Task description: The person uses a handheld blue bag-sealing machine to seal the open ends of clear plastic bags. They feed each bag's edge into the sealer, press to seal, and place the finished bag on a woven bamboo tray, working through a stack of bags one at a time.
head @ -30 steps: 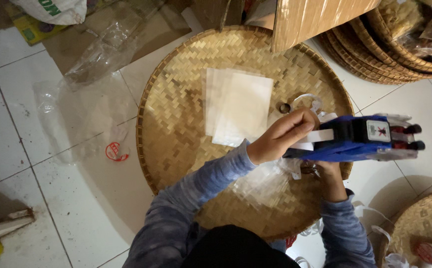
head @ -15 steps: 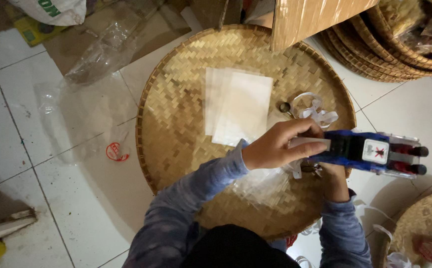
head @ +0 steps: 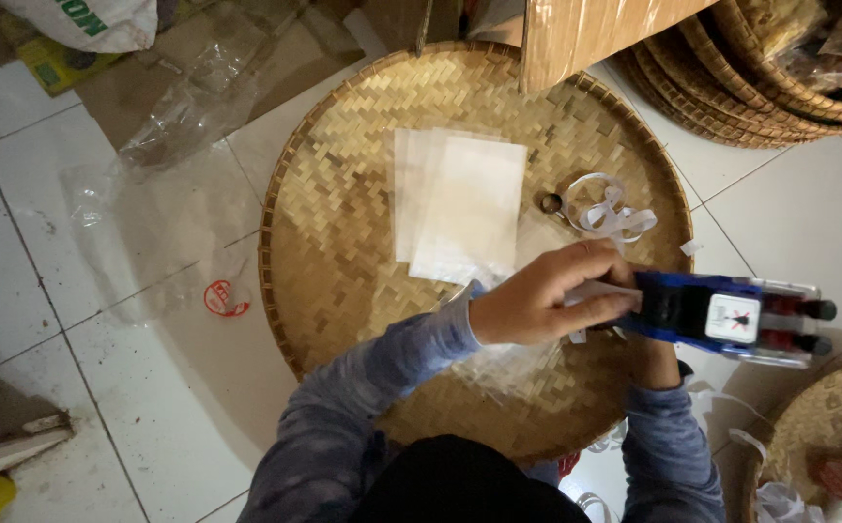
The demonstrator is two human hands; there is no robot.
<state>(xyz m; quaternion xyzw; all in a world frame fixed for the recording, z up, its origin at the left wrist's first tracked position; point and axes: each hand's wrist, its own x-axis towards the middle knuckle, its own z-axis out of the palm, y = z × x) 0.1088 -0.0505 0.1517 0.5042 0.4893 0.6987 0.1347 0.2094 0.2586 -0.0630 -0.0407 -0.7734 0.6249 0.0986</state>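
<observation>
Fingers of the left hand (head: 547, 302) are closed over the near end of a blue plastic handheld labelling gun (head: 721, 315), where a white strip of label tape (head: 603, 291) is pinched against its body. The right hand (head: 655, 356) lies underneath the gun and is largely hidden; it appears to be wrapped round the handle, but the closure of its fingers cannot be confirmed. The gun is held level, just above the right-hand edge of a large round woven bamboo tray (head: 343, 242), with its red-knobbed end (head: 798, 324) pointing away to the right.

A stack of clear rectangular plastic bags (head: 459, 205) is seen lying flat near the middle of the tray, apart from both hands. A loose curl of white backing tape (head: 610, 211) and a small dark ring (head: 550, 202) rest just beyond the left hand. Crumpled clear plastic film (head: 140, 223) and a small red rubber band (head: 225, 298) lie on the white tiled floor (head: 150, 426) to the left. Further stacked woven trays (head: 760, 87) are visible at upper right.

For sound work, it is judged that the tape should be kept straight and untwisted at the gun's mouth, and the gun should be steadied from below while the strip is fed.
</observation>
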